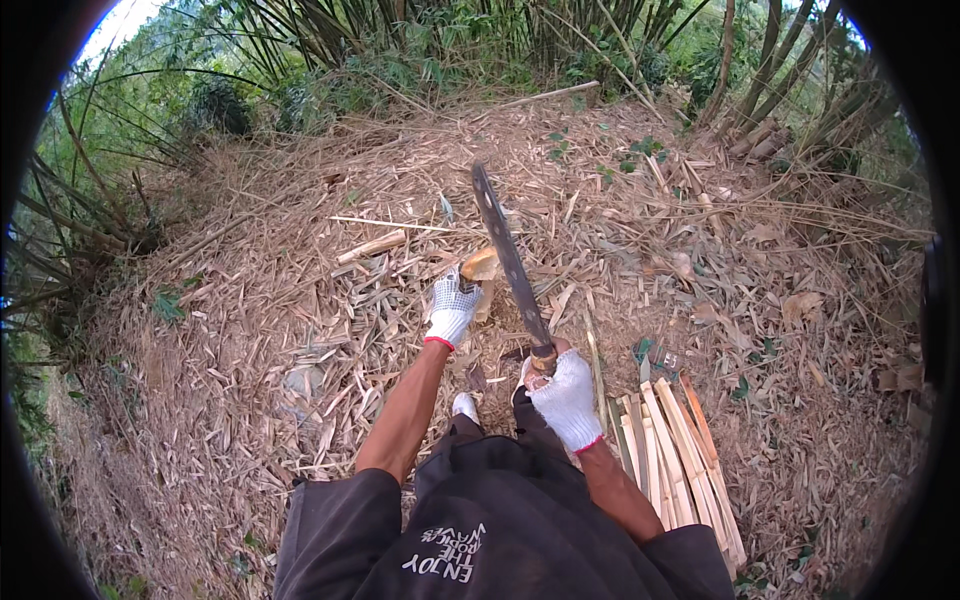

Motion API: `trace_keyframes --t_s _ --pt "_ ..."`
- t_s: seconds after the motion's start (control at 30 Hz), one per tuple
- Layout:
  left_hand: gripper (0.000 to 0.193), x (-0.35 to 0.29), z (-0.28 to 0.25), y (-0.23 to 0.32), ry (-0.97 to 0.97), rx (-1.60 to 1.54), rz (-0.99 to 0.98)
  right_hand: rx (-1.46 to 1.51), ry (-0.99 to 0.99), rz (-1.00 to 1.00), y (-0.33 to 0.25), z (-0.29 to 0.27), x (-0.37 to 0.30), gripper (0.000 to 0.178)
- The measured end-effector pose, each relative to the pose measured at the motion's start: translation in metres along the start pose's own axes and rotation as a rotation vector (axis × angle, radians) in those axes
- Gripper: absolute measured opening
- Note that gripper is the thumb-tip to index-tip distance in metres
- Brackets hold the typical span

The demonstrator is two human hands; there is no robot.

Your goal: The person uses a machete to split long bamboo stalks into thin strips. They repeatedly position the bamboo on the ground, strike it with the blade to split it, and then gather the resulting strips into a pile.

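Observation:
My right hand (563, 400), in a white knit glove with a red cuff edge, is closed around the handle of a machete (508, 256). Its long dark blade points up and away, leaning slightly left. My left hand (453, 308), in a white glove with dark dots, has its fingers curled at a yellowish-tan piece of wood (481, 264). That piece has a pale, rounded face and lies just left of the blade, with a narrow gap between them. The lower part of the piece is partly hidden.
Split pale strips (680, 455) lie bundled beside my right forearm. A short split piece (372, 246) and a thin stick (392, 223) rest beyond my left hand. Dry leaves and chips (270, 330) cover the ground. Bamboo clumps (400, 40) rise at the far side.

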State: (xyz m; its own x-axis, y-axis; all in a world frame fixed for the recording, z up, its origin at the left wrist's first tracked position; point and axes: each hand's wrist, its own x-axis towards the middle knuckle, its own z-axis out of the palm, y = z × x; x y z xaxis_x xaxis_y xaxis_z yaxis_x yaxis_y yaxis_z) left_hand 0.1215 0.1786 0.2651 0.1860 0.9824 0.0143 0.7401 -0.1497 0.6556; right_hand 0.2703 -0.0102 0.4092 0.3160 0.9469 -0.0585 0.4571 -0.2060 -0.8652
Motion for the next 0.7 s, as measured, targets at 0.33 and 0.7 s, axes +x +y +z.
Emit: trace_keyframes --t_s 0.33,0.7 --pt "0.027 0.002 0.015 -0.014 -0.025 -0.058 -0.111 -0.177 0.065 -0.064 0.036 -0.035 0.019 0.036" --pt "0.029 0.001 0.009 -0.03 -0.058 0.168 -0.184 -0.193 0.01 -0.089 0.021 0.018 0.048 0.042"
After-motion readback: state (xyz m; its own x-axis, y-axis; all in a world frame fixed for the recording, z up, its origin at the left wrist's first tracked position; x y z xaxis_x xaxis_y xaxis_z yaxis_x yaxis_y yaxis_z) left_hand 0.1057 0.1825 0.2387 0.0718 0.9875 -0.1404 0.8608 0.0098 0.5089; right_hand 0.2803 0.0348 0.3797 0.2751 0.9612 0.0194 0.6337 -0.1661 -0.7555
